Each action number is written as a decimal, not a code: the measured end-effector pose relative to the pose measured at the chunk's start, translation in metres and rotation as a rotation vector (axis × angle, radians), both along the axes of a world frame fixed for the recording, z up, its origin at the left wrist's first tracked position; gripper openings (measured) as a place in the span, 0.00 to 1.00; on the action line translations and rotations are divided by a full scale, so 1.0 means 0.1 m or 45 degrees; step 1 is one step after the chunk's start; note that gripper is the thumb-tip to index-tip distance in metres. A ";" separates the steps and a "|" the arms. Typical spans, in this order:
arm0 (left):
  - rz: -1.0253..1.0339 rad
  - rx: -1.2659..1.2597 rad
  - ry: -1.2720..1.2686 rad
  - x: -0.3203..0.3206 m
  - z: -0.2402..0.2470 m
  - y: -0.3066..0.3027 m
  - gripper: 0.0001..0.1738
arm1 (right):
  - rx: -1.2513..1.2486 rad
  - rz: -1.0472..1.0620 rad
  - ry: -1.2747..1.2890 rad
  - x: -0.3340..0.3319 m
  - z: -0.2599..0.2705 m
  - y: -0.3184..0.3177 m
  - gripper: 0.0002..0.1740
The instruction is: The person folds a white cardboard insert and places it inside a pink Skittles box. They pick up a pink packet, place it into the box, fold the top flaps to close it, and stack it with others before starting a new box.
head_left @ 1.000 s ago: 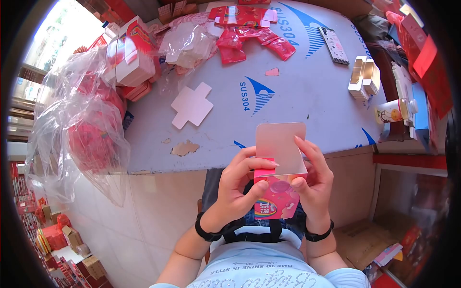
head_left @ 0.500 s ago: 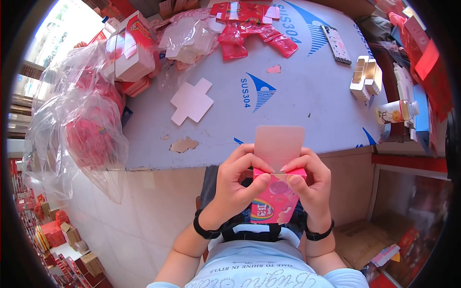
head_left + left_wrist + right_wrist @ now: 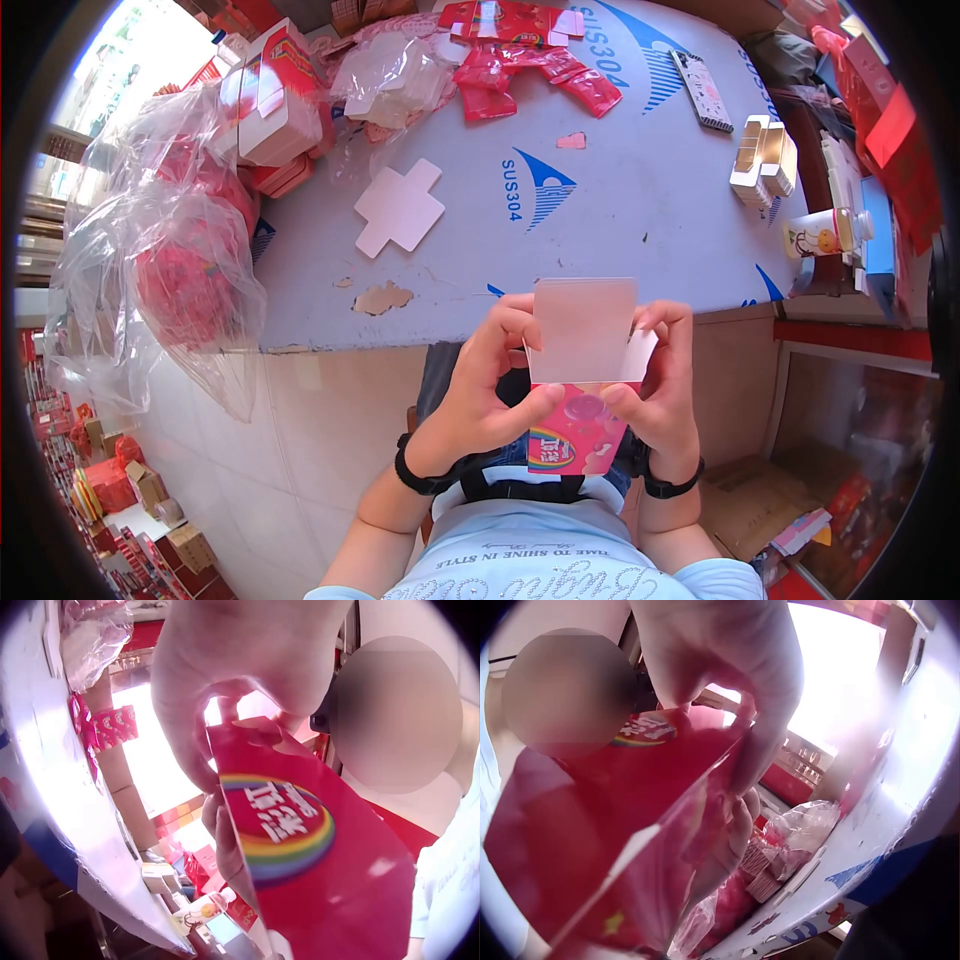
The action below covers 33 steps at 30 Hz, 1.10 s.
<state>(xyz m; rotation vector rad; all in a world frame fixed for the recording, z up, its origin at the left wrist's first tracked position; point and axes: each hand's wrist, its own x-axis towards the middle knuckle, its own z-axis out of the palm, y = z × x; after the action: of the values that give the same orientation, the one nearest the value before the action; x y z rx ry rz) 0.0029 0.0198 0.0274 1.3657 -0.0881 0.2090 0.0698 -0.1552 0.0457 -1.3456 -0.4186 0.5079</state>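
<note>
A pink carton (image 3: 575, 440) with a rainbow logo is held up in front of the person's body, near the table's front edge. Its white-lined top flap (image 3: 585, 325) stands raised, and a small side flap (image 3: 640, 352) leans outward at the right. My left hand (image 3: 485, 385) grips the left side, thumb on the printed front and fingers behind by the flap. On the other side my right hand (image 3: 662, 390) holds the carton the same way, thumb on the front panel. The left wrist view shows the logo panel (image 3: 300, 847) close up; the right wrist view shows the carton's side (image 3: 615, 817).
A white cross-shaped card (image 3: 400, 208) lies on the blue-and-white table (image 3: 460, 270). Clear plastic bags (image 3: 150, 270) with red packs hang over the left edge. Stacked boxes (image 3: 280, 110) and red packets (image 3: 540, 75) lie at the back; gold cartons (image 3: 763, 160) and a bottle (image 3: 825, 232) stand right.
Both hands' fingers pressed inward at the carton's top half a second ago; now they have spread to the flap's sides and the side flap leans out. The carton has moved slightly lower.
</note>
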 end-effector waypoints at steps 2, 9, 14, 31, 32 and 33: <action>0.033 -0.045 -0.015 0.00 -0.01 -0.03 0.20 | 0.059 -0.032 -0.009 -0.01 -0.06 0.02 0.32; 0.104 -0.140 -0.079 0.02 -0.05 -0.09 0.26 | 0.113 -0.105 -0.067 -0.02 -0.11 0.03 0.34; 0.086 -0.001 -0.009 -0.01 -0.05 -0.04 0.26 | 0.086 -0.126 -0.110 0.00 -0.10 0.05 0.35; -0.080 0.266 0.008 -0.03 0.08 0.00 0.56 | -0.802 0.023 -0.549 0.24 0.34 -0.03 0.15; -0.094 0.301 0.028 -0.03 0.09 -0.01 0.57 | -0.805 0.018 -0.548 0.23 0.37 -0.02 0.15; -0.107 0.336 0.046 -0.03 0.10 -0.02 0.58 | -0.913 -0.043 -0.702 0.21 0.40 0.02 0.12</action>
<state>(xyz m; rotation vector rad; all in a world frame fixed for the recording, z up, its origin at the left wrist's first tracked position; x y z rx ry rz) 0.0004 0.0182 0.0374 1.6241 -0.1468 0.1044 0.0904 -0.1533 0.0854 -2.1966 -0.6994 0.2497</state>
